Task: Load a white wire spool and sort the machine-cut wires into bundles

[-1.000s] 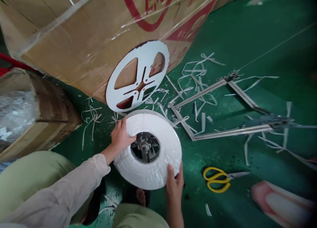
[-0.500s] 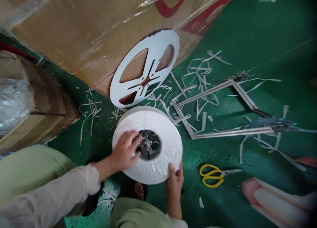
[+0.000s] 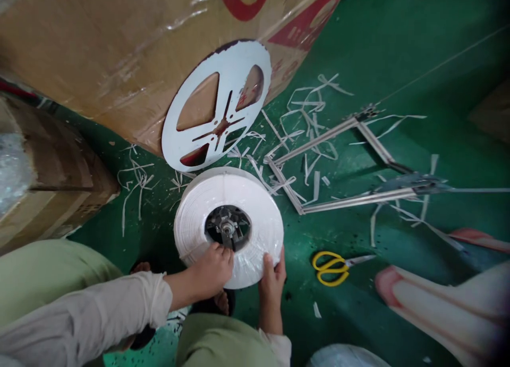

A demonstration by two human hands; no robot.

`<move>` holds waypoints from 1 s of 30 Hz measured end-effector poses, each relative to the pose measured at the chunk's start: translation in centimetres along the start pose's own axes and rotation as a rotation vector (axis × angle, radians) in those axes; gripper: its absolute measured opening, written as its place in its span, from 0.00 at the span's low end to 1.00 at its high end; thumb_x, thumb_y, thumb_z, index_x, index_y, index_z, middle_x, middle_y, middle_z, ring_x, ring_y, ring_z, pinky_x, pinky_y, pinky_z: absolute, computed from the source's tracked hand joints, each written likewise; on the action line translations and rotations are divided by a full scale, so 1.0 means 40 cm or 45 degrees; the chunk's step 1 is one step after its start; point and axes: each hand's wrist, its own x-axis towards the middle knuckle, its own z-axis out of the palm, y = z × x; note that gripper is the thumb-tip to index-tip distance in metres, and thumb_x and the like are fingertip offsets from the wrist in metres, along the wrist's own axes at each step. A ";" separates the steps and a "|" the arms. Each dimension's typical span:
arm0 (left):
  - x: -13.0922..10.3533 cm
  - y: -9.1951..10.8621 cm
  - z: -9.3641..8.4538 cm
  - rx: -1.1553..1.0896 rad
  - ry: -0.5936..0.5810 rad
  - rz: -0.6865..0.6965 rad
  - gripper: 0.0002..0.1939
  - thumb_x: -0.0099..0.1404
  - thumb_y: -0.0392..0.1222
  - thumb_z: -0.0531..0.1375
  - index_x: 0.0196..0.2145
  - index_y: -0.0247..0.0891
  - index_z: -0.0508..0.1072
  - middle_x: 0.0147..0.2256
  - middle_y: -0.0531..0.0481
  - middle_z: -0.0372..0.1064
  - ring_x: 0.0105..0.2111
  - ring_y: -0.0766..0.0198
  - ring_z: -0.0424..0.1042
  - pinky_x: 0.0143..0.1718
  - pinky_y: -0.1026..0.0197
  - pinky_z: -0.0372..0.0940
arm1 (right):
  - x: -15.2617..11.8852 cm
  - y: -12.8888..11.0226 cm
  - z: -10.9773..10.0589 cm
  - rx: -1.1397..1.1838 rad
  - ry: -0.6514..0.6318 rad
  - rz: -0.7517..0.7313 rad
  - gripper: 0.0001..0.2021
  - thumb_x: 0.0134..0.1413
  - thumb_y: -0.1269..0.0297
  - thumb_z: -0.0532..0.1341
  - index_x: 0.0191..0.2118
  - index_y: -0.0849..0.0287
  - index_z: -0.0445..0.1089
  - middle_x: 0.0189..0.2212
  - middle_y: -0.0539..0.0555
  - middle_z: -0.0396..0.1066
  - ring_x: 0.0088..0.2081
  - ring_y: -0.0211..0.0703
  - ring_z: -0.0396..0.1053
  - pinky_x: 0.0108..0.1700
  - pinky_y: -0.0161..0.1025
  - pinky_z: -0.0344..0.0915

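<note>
While the right hand (image 3: pixel 272 278) grips the white roll (image 3: pixel 264 218), just near of the slotted disc (image 3: pixel 210 127), by its near right rim, the left hand (image 3: pixel 211 271) reaches from the left, fingers curled at the central opening's (image 3: pixel 228 227) near edge; whether they pinch anything, I cannot tell

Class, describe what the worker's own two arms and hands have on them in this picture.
The left hand and right hand wear no gloves. The left sleeve is long, pale beige and creased, ending short of the hand. Only the end of the right sleeve shows, also pale.
</note>
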 end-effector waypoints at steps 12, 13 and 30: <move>0.017 0.093 0.044 0.537 -0.013 -0.064 0.18 0.64 0.36 0.56 0.45 0.19 0.76 0.45 0.21 0.73 0.46 0.40 0.74 0.46 0.39 0.63 | 0.003 0.022 0.032 -0.059 0.016 -0.058 0.35 0.57 0.48 0.55 0.65 0.61 0.53 0.61 0.62 0.60 0.63 0.55 0.54 0.62 0.55 0.54; 0.018 0.095 0.048 0.568 0.005 -0.072 0.18 0.64 0.36 0.56 0.46 0.19 0.76 0.45 0.22 0.73 0.45 0.39 0.74 0.45 0.39 0.63 | 0.004 0.025 0.032 -0.060 0.011 -0.057 0.35 0.57 0.48 0.54 0.66 0.61 0.53 0.61 0.62 0.60 0.63 0.55 0.54 0.62 0.55 0.54; 0.006 0.034 0.027 0.256 -0.018 -0.039 0.21 0.62 0.33 0.55 0.51 0.20 0.71 0.47 0.24 0.71 0.46 0.43 0.71 0.48 0.40 0.60 | 0.033 0.017 0.030 -0.397 0.015 -0.325 0.36 0.61 0.49 0.51 0.67 0.66 0.45 0.65 0.70 0.51 0.64 0.58 0.52 0.62 0.58 0.53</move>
